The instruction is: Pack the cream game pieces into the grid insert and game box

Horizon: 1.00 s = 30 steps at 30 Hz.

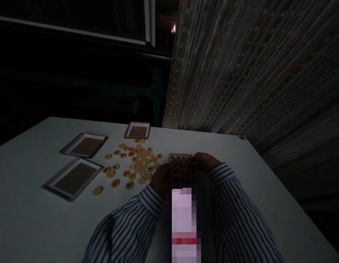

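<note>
Left hand (161, 179) and right hand (206, 162) curled, grip unclear, at a pale-rimmed rectangular box (180, 154), round wooden discs (184, 159) rowed inside, others (138, 164) lying loose centre-left

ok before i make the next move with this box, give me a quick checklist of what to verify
1. Left hand at the box: ok, at its left side.
2. Right hand at the box: ok, at its right side.
3. Firm grip: cannot tell, too shadowed.
4. Boxed pieces lined up in the back row: ok.
5. Space left of the box clear: not ok, many loose pieces lie on the table.
6. Lighting: not ok, dim.
</note>
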Tool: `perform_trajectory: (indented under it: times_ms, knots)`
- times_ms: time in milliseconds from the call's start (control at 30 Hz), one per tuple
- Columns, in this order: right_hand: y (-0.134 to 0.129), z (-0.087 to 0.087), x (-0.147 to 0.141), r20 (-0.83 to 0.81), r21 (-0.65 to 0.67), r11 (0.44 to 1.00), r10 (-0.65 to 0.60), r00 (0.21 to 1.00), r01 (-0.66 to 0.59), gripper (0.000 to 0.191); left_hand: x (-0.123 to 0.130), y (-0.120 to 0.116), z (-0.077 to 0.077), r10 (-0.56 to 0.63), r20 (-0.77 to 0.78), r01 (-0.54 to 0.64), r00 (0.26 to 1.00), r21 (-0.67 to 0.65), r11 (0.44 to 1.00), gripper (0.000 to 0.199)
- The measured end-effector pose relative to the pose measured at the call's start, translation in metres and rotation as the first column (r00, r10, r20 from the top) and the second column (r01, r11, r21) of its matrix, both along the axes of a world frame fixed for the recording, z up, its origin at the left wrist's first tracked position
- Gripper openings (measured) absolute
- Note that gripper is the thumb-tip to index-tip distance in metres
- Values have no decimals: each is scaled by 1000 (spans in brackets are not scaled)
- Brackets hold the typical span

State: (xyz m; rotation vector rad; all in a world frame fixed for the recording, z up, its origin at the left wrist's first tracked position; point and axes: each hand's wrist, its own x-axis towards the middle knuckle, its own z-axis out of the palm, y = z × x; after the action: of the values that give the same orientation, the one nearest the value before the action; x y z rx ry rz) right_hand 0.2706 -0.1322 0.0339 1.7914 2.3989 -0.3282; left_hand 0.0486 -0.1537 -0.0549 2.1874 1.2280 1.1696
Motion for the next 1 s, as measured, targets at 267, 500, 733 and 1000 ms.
perform_trajectory:
  times_ms: [267, 500, 733, 1000]
  knots:
    - [1, 0, -1, -1, 1, 1000, 9, 1000, -9, 26, -1, 0, -2, -11, 0, 11, 1000, 12, 1000, 23]
    - [-1, 2, 0, -11, -10, 1000, -5, 1000, 5, 28, -1, 1, -2, -7, -18, 7, 1000, 6, 1000, 24]
    - [-2, 5, 1, -27, 18, 999, -49, 998, 50, 30, -1, 2, -6, -13, 11, 13, 1000, -3, 1000, 23]
    - [0, 2, -4, 25, 35, 983, -182, 983, 181, 40, 1, 3, -17, -20, 32, 22, 999, -71, 997, 28]
